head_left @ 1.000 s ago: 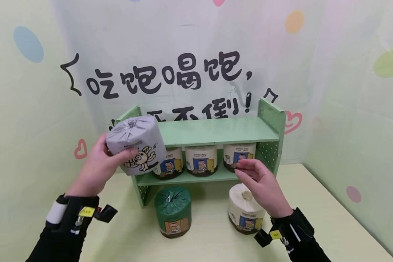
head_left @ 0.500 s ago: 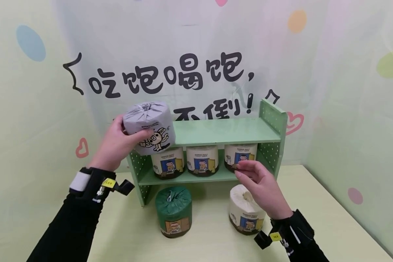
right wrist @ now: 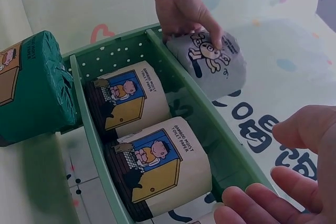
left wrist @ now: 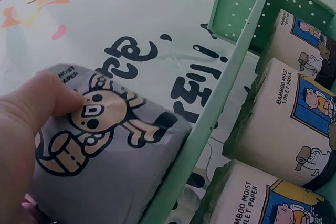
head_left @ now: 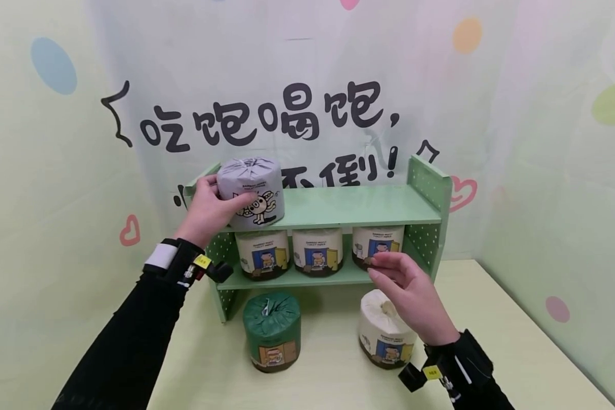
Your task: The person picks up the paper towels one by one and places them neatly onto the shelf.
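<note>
My left hand point(head_left: 207, 208) grips a lilac-wrapped toilet roll point(head_left: 251, 191) with a cartoon animal on its front, thumb across the picture. The roll stands upright at the left end of the top board of a green shelf point(head_left: 359, 205); in the left wrist view its base meets the board's edge. My right hand point(head_left: 410, 293) hovers with loosely bent fingers and holds nothing, in front of the shelf's right side. In the head view it overlaps a cream toilet roll point(head_left: 384, 336) on the table.
Three cream toilet rolls, one in the middle point(head_left: 318, 252), line the shelf's lower board. A green-wrapped toilet roll point(head_left: 271, 330) stands on the table point(head_left: 328, 387) in front. Raised side panels point(head_left: 427, 193) bound the shelf, and a printed cloth point(head_left: 297, 51) hangs behind.
My left hand has carried the lilac roll rightward and up from the shelf's left side onto its top board, and the roll has gone from tilted to upright. My right hand stays put.
</note>
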Demonstrator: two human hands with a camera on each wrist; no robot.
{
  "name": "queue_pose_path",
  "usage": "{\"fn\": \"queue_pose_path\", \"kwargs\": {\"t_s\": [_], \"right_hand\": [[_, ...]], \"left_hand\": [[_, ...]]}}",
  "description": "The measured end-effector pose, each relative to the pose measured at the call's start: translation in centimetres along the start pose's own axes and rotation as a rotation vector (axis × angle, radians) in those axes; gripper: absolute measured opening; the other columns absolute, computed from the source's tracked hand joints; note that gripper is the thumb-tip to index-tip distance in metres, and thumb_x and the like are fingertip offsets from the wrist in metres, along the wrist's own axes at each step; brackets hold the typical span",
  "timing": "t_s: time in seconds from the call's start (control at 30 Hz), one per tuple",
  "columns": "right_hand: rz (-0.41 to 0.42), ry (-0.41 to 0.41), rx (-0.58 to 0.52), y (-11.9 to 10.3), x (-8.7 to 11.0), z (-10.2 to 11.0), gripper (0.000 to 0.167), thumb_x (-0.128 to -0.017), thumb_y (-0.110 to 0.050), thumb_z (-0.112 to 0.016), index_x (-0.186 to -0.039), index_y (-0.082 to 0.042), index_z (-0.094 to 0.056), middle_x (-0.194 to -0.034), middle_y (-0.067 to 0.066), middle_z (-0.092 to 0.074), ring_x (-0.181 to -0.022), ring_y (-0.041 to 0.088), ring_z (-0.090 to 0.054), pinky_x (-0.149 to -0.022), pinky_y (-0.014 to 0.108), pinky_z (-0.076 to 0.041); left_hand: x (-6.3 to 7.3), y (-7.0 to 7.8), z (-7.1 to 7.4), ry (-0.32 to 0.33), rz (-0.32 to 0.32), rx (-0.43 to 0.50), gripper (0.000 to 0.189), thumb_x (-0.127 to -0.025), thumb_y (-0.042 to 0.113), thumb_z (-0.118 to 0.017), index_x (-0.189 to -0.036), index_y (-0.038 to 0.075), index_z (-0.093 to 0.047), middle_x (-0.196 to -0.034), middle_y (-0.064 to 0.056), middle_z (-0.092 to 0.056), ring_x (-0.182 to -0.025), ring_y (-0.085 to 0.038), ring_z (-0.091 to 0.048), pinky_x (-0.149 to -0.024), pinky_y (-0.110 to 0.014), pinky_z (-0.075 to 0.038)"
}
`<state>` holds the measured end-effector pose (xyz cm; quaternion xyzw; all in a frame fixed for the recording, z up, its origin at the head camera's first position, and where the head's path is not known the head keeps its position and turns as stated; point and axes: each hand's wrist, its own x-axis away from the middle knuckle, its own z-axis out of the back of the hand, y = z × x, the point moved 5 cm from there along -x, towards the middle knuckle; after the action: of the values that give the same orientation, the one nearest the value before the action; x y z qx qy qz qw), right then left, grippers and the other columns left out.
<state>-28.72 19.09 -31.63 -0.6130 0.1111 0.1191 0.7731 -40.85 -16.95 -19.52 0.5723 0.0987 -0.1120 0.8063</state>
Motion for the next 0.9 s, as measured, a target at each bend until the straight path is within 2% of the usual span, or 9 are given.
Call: {"fn": "queue_pose_path", "kwargs": {"t_s": [0.13, 0.27, 0.4, 0.53, 0.67, 0.77, 0.9], "right_hand": [[0.006, -0.001, -0.001, 0.0, 0.1, 0.0, 0.046, -0.111, -0.022, -0.068, -0.15, -0.003, -0.054, -0.155, 0.02, -0.06, -0.14, 0.031, -0.062, -0.103, 0.012, -0.054], [0.011, -0.002, 0.0, -0.1, 0.0, 0.1, 0.045, -0.111, -0.022, -0.068, -0.15, -0.003, -0.054, -0.155, 0.02, -0.06, -0.139, 0.029, -0.063, -0.104, 0.012, -0.054], [0.015, -0.005, -0.002, -0.2, 0.0, 0.1, 0.045, -0.111, -0.022, -0.068, -0.149, -0.003, -0.054, -0.154, 0.021, -0.061, -0.134, 0.018, -0.066, -0.104, 0.013, -0.054], [0.013, -0.007, -0.007, -0.1, 0.1, 0.1, 0.045, -0.111, -0.022, -0.068, -0.149, -0.003, -0.054, -0.155, 0.021, -0.061, -0.126, 0.004, -0.067, -0.104, 0.013, -0.054], [0.008, -0.009, -0.013, -0.1, 0.0, 0.1, 0.045, -0.111, -0.022, -0.068, -0.149, -0.003, -0.054, -0.155, 0.021, -0.06, -0.123, 0.001, -0.067, -0.104, 0.014, -0.054], [0.006, -0.007, -0.012, -0.1, -0.1, 0.2, 0.045, -0.111, -0.022, -0.068, -0.149, -0.003, -0.054, -0.155, 0.021, -0.06, -0.124, 0.002, -0.067, -0.103, 0.014, -0.055], [0.003, -0.007, -0.008, 0.0, -0.1, 0.2, 0.045, -0.111, -0.023, -0.069, -0.149, -0.004, -0.055, -0.155, 0.02, -0.061, -0.123, 0.003, -0.067, -0.102, 0.015, -0.055]], "left_hand": [[-0.4, 0.0, -0.3, 0.04, 0.006, -0.015, 0.104, -0.099, 0.03, -0.084, -0.173, 0.009, -0.014, -0.171, -0.022, -0.036, -0.155, -0.04, -0.046, -0.13, -0.056, -0.041], [-0.8, -0.2, -0.5, 0.074, 0.005, -0.002, 0.105, -0.101, 0.027, -0.082, -0.175, 0.011, -0.009, -0.173, -0.023, -0.034, -0.158, -0.038, -0.043, -0.132, -0.052, -0.04], [-0.9, -0.4, -0.7, 0.078, -0.012, -0.024, 0.095, -0.104, 0.028, -0.077, -0.174, 0.01, -0.015, -0.173, -0.021, -0.037, -0.159, -0.037, -0.042, -0.133, -0.053, -0.038], [-1.0, -0.5, -0.9, 0.079, -0.071, -0.067, 0.083, -0.107, 0.029, -0.072, -0.173, 0.011, -0.025, -0.17, -0.022, -0.041, -0.158, -0.04, -0.043, -0.132, -0.058, -0.038], [-1.1, -0.8, -1.0, 0.112, -0.091, -0.062, 0.084, -0.109, 0.027, -0.069, -0.175, 0.011, -0.02, -0.171, -0.024, -0.039, -0.159, -0.041, -0.041, -0.133, -0.057, -0.037], [-1.1, -1.1, -1.0, 0.124, -0.066, -0.053, 0.089, -0.11, 0.029, -0.067, -0.177, 0.011, -0.012, -0.176, -0.024, -0.032, -0.163, -0.041, -0.035, -0.135, -0.055, -0.034], [-0.8, -1.0, -1.0, 0.135, -0.051, -0.056, 0.091, -0.11, 0.035, -0.065, -0.177, 0.01, -0.009, -0.18, -0.022, -0.024, -0.168, -0.038, -0.026, -0.138, -0.053, -0.029]]}}
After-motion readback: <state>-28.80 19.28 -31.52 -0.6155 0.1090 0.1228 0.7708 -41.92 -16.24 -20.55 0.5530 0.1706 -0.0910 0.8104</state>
